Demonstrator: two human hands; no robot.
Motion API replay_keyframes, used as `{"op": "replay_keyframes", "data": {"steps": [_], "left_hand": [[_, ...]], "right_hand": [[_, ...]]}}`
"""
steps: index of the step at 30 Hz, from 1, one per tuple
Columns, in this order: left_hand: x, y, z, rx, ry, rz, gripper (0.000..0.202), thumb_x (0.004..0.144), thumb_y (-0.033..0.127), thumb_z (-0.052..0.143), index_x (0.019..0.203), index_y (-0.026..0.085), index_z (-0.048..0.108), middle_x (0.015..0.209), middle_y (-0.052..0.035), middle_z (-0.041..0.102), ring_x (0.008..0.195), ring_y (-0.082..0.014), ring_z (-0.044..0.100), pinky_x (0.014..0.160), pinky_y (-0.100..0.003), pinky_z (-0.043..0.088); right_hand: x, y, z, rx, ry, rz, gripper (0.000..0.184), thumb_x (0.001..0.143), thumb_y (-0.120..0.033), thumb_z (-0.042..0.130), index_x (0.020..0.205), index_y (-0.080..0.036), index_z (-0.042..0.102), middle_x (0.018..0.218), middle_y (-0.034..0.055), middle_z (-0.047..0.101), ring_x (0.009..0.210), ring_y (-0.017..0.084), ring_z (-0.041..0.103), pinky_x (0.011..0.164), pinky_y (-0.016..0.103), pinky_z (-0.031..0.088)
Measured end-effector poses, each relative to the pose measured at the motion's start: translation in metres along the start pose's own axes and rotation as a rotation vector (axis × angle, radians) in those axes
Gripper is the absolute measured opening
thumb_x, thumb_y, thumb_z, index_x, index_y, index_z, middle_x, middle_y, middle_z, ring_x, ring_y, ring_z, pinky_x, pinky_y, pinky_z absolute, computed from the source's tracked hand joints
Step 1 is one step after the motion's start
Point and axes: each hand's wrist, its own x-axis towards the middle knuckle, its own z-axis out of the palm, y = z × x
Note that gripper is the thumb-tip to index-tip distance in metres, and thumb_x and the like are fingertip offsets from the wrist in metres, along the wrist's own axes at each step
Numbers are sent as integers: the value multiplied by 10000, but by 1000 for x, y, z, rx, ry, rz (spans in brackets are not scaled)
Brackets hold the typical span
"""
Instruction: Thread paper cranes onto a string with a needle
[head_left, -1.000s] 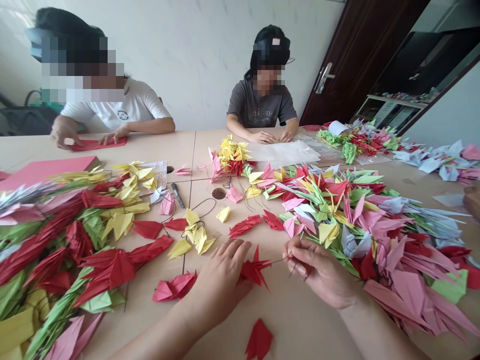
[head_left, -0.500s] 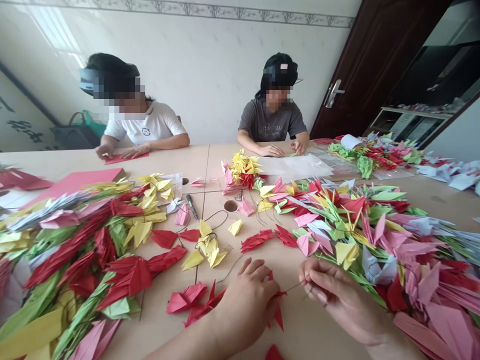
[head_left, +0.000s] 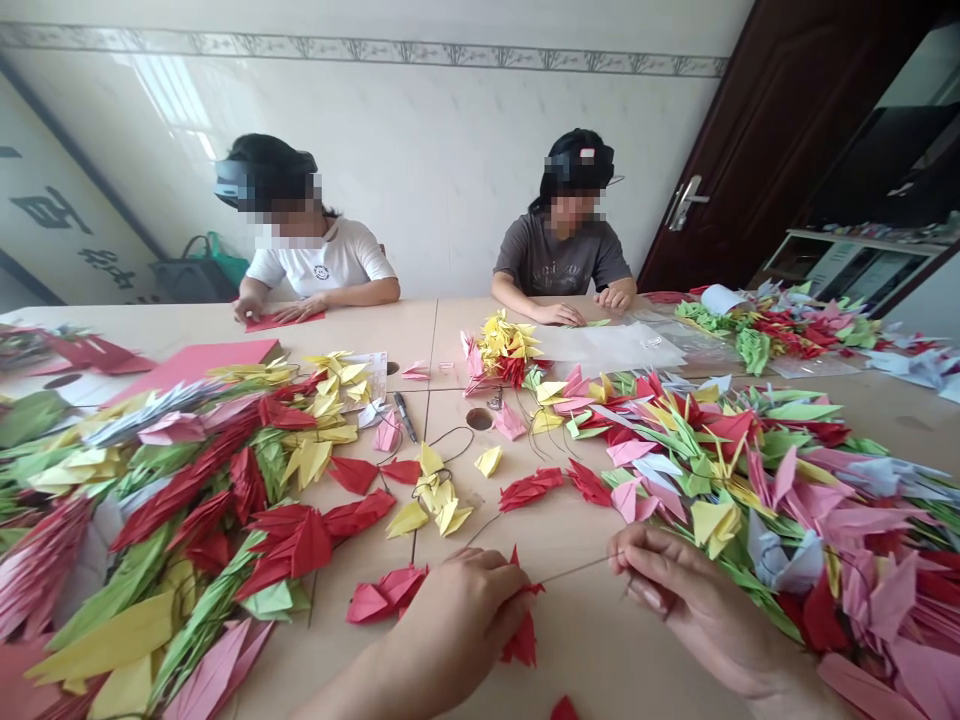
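Note:
My left hand is closed around a red folded-paper crane, its pointed tips showing past my fingers. A thin dark thread runs taut from the crane to my right hand, which pinches it between thumb and fingertips. Whether a needle is in that pinch I cannot tell. Left of my left hand lies another red folded paper piece, partly covered by the hand. Beyond my hands rest a strung row of red pieces and a cluster of yellow ones.
Piles of folded paper cranes lie at left and right. A pen lies near a round table hole. Across the table sit two people, one in a white shirt, one in a grey shirt.
My right hand has drawn slightly away from the left, so more thread shows between them. My left hand has shifted left with the red crane. The whole view has swung a little.

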Motion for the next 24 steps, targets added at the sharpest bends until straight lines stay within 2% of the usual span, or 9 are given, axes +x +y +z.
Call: {"op": "replay_keyframes", "data": {"steps": [9,15,19,22,24], "left_hand": [[-6,-9,-6,41,18,-26,235,950,181,478,785,196,645,797,-30,676,753,-182,623,671,-264,441],[-8,-12,-6,65,46,-43,250,947,193,473,774,195,654,779,-40,676,744,-189,627,665,-268,443],[-8,-12,-5,73,52,-41,246,937,193,479,770,198,661,777,-39,681,741,-187,633,661,-264,447],[-8,-12,-5,78,53,-35,242,929,184,486,756,195,654,771,-38,684,735,-192,637,654,-268,448],[-8,-12,-5,80,57,-29,239,928,179,484,759,195,652,774,-39,684,738,-195,636,655,-271,450]], "right_hand": [[2,-8,-13,-128,82,-63,359,664,-520,861,714,-188,733,730,26,637,537,80,380,535,251,276],[3,-18,-30,-68,200,-186,322,653,-507,861,673,-216,724,699,21,585,513,93,337,472,259,285],[3,-21,-37,-85,275,-269,287,676,-521,838,716,-255,740,698,23,586,532,124,364,469,277,341],[6,-14,-33,-287,284,-276,353,681,-586,810,744,-243,755,670,31,600,541,138,411,477,278,357],[11,-3,-27,-497,266,-263,377,697,-607,787,770,-237,763,678,45,639,594,175,503,537,304,425]]}}
